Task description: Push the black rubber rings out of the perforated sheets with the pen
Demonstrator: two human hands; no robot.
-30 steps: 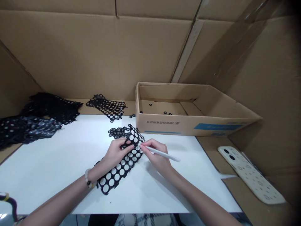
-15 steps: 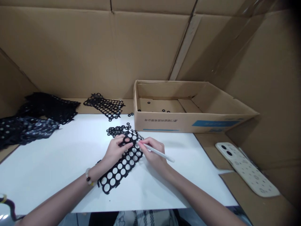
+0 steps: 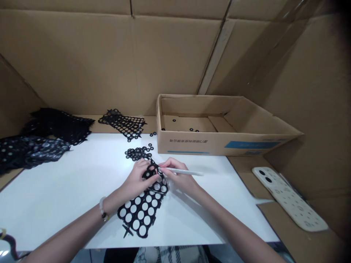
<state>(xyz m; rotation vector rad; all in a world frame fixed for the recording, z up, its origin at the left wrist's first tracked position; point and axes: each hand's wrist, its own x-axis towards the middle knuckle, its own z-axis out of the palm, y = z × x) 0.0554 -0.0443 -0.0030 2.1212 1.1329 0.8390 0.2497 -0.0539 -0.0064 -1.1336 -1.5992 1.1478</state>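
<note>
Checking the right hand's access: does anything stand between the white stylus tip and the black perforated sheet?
Nothing visible does. The tip of the white stylus, held in the right hand, is right at the black perforated sheet, beside the left hand on that sheet.

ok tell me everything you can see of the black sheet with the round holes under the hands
The black perforated sheet is a thin, flexible-looking strip, perhaps rubber or foam, formed as a lattice of rings around rows of round openings, with a pointed tab at its near end. It lies on the white board, running away to the right. The left hand holds its far end, and the white pen in the right hand reaches that end; contact is hard to tell.
</note>
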